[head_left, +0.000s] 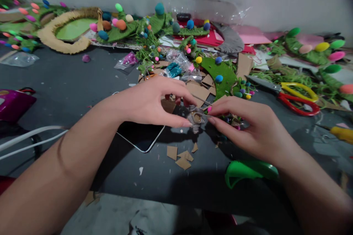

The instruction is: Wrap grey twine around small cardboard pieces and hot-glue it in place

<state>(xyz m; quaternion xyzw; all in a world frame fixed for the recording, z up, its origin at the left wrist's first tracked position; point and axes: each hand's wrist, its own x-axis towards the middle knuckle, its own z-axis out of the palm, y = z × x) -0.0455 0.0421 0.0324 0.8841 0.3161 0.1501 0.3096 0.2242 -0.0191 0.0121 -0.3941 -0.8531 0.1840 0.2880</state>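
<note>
Between my hands is a small grey yarn-wrapped piece with stubby points and a brownish middle. My left hand curves over it from the left, with the thumb at its near edge and the fingertips at its far side. On the other side, my right hand pinches a thin grey yarn strand that runs to the piece. Part of the piece is hidden by fingertips. A white-edged phone or tablet lies partly under my left hand. Small cardboard scraps are scattered on the dark table nearby.
Scissors with yellow and red handles lie at the right, near a yellow-handled tool. A green plastic object sits beneath my right wrist. Green yarn-wrapped shapes with colourful balls crowd the back, beside a tan curved ring.
</note>
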